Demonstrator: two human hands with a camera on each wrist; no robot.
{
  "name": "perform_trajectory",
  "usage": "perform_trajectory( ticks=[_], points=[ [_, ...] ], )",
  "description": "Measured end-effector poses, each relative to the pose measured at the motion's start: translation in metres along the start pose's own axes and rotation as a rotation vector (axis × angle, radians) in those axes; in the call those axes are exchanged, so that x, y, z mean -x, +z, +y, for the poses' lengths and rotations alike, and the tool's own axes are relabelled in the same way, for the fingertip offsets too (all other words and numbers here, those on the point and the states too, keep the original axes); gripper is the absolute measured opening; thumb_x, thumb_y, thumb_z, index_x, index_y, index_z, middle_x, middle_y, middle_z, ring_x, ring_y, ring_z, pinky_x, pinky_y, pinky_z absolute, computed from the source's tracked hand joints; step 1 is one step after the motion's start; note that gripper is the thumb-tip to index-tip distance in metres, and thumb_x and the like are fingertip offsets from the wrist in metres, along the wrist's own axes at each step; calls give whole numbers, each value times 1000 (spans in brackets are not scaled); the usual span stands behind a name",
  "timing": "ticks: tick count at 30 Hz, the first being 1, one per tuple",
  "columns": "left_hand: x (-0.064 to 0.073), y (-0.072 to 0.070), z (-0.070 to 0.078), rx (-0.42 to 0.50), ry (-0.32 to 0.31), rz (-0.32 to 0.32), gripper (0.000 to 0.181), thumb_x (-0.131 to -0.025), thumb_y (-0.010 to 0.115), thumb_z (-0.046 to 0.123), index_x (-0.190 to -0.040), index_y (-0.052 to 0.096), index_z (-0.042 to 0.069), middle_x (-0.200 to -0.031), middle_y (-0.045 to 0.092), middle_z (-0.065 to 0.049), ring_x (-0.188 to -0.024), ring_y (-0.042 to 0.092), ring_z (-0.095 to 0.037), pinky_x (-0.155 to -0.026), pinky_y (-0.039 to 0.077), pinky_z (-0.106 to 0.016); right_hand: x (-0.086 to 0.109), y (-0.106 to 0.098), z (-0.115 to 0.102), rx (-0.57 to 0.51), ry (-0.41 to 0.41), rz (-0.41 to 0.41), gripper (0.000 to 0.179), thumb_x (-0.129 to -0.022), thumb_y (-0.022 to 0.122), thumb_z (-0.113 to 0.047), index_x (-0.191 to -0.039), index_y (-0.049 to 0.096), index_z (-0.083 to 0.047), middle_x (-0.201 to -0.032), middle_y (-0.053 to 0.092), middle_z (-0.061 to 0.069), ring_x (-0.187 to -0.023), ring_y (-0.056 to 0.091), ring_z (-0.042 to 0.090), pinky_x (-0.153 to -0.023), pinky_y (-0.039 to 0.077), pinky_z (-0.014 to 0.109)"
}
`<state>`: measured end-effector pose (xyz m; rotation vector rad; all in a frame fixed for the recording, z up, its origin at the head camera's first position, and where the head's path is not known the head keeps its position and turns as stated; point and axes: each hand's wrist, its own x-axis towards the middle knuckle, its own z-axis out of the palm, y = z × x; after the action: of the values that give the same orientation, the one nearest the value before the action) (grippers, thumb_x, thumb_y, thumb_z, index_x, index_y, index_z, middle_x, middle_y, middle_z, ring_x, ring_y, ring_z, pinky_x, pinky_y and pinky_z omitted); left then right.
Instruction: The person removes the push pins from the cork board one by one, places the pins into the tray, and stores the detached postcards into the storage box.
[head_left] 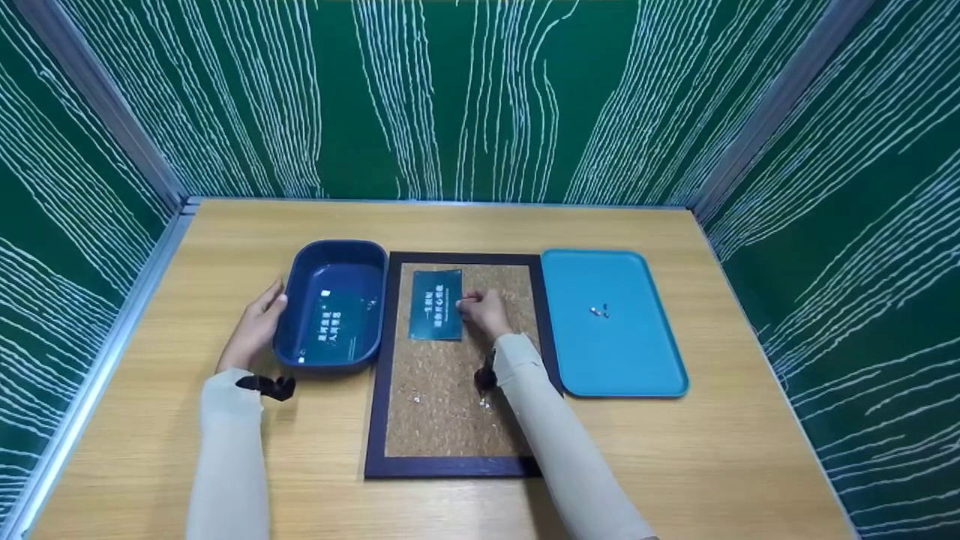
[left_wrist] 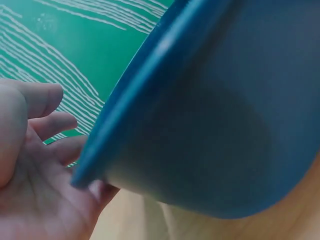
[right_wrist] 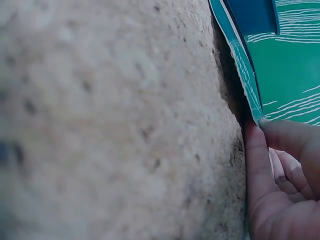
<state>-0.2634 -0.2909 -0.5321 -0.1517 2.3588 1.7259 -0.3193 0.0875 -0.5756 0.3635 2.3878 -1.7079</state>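
My right hand (head_left: 486, 311) pinches the right edge of a dark green card (head_left: 427, 326) with white lettering, over the upper part of a cork board (head_left: 435, 420). In the right wrist view, thumb and forefinger meet on the card's edge (right_wrist: 245, 75), lifted slightly off the cork. My left hand (head_left: 255, 326) lies along the left side of a dark blue basin (head_left: 330, 367), its fingers loosely bent at the rim. In the left wrist view the basin's wall (left_wrist: 200, 150) stands beside the open palm. Another green card (head_left: 345, 345) lies inside the basin.
A light blue tray (head_left: 615, 360) stands right of the board with several tiny shiny pieces (head_left: 600, 310) on it. Small clear pieces (head_left: 484, 403) lie on the lower cork. Green panels with white lines (head_left: 487, 97) wall the wooden table (head_left: 315, 465).
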Motion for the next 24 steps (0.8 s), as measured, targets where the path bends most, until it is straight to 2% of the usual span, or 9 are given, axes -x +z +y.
perform_trajectory(
  ticks=[6, 15, 19, 24],
  points=[
    [0, 7, -9, 110, -33, 0, 55, -106, 25, 32, -155, 3, 20, -161, -11, 4, -148, -12, -22, -122, 1, -46, 0, 0, 1, -11, -2, 2, 4, -90, 64, -4, -92, 66, -2, -85, 63, 5, -75, 58, 14, -64, 48, 23],
    [-2, 14, -21, 170, -30, 38, 51, -107, 20, 25, -155, 3, 25, -161, -13, 9, -148, -15, -20, -122, 0, -45, 0, 0, 2, 6, -8, 10, 9, -89, 64, -5, -97, 67, -2, -90, 67, 8, -78, 61, 15, -69, 52, 25],
    [-2, 17, -25, 173, -12, 61, 51, -107, 19, 20, -155, 5, 23, -162, -10, 6, -148, -14, -19, -122, -2, -42, 1, 1, 2, -11, -19, 17, 14, -90, 64, -4, -102, 68, 1, -97, 69, 14, -82, 66, 17, -75, 56, 29],
    [-1, 20, -26, 188, 25, 83, 50, -107, 20, 18, -155, 7, 19, -162, -7, 2, -149, -11, -18, -123, -2, -39, 2, 3, 3, -34, -48, 28, 15, -89, 64, -3, -102, 68, 3, -97, 69, 16, -80, 66, 17, -73, 57, 28]
  ],
)
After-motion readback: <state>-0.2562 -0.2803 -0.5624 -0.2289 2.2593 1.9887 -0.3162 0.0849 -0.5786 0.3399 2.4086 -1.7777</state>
